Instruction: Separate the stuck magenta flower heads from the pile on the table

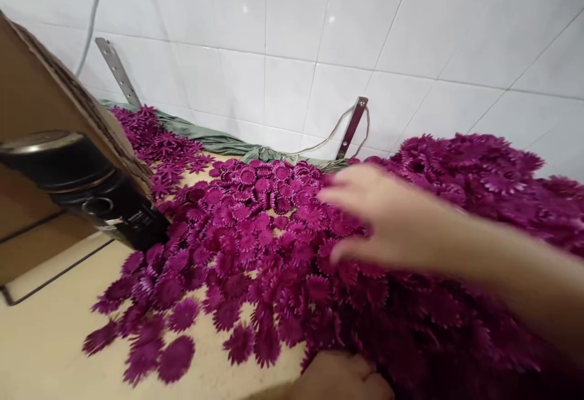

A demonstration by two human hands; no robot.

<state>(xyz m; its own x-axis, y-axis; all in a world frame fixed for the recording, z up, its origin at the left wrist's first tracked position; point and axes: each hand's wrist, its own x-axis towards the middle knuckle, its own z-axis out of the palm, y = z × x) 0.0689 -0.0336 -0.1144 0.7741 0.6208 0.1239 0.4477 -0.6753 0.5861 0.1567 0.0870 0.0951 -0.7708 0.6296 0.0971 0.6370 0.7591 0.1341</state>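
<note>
A wide heap of magenta flower-shaped pieces (255, 229) with fringed, petal-like edges covers much of the tabletop. Over its right-hand middle is my right hand (374, 214), blurred by motion, its thumb and fingers apart and nothing visible in them. Low in the view, at the near edge of the heap, my left hand (344, 378) rests against the flowers with its fingers curled. Its fingertips are hidden, so whatever they hold does not show.
A black cylindrical object (132, 217) leans at the left beside a cardboard box (55, 95). Narrower star-shaped magenta pieces (157, 138) lie behind it. Green cloth (214, 138) runs along the white tiled wall (292, 28), with a metal bracket (353, 126). Flowers pile higher at right.
</note>
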